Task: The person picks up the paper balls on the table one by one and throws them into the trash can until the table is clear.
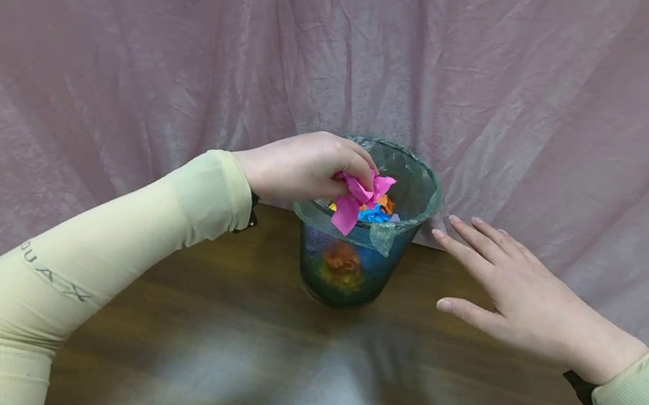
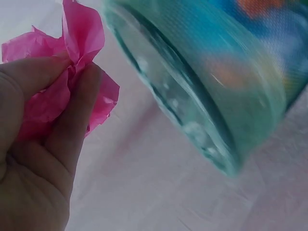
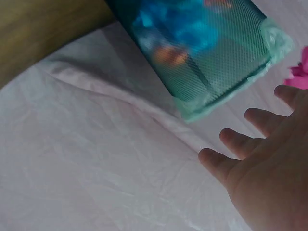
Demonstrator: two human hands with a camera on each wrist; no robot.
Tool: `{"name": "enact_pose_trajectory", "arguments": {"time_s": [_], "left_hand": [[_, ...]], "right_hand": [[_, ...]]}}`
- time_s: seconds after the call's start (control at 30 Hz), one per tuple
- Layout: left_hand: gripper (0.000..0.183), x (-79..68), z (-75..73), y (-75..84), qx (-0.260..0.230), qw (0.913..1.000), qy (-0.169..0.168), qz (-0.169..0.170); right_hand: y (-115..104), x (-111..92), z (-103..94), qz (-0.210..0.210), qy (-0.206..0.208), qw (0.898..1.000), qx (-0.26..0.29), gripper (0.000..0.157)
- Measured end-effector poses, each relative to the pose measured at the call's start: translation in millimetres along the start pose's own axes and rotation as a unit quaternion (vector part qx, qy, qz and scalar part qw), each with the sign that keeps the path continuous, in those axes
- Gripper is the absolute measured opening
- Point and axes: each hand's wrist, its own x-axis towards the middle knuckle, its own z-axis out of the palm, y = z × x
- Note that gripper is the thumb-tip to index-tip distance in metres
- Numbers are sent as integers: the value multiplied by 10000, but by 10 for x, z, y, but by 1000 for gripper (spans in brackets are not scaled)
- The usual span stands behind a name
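A crumpled piece of bright pink paper (image 1: 347, 213) is pinched between the thumb and fingers of my left hand (image 1: 307, 166), over the near left rim of a mesh wastebasket (image 1: 353, 264). In the left wrist view the pink paper (image 2: 84, 33) bunches where the fingertips squeeze it. A thin greenish plastic liner (image 1: 382, 239) folds over the basket's rim. Inside lie crumpled papers in blue (image 1: 375, 215), orange and yellow. To the right of the basket my right hand (image 1: 516, 297) hovers with fingers spread, holding nothing.
The basket stands upright near the back of a brown wooden table (image 1: 203, 325). A pinkish draped cloth (image 1: 337, 42) hangs right behind it. The table's right edge shows near the lower right corner.
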Motion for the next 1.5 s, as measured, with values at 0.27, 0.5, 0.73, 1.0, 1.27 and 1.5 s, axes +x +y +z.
{"name": "enact_pose_trajectory", "arguments": {"time_s": [0.27,0.5,0.73,1.0,1.27,1.5], "left_hand": [[19,-4,-114,-305,128,9974,354,-619],[13,82,-83,-489,414,9939,480,-899],[16,257,19,-664,586,9890,119,-1353],[16,366,177,-791,691,9827,-294,-1694],[29,391,254,-805,615,9789,-802,-1778],[51,394,250,-767,786,9699,-1008,-2073]], "right_hand": [[-33,292,-231,-76,-48,9999,82,87],[-80,542,-297,-190,-108,9997,149,84],[-122,646,-232,-114,-283,9995,87,84],[-128,683,-151,-94,-364,9993,-11,87],[-122,677,-102,-102,-384,9992,-28,87],[-116,653,-66,-118,-393,9992,-17,85]]}}
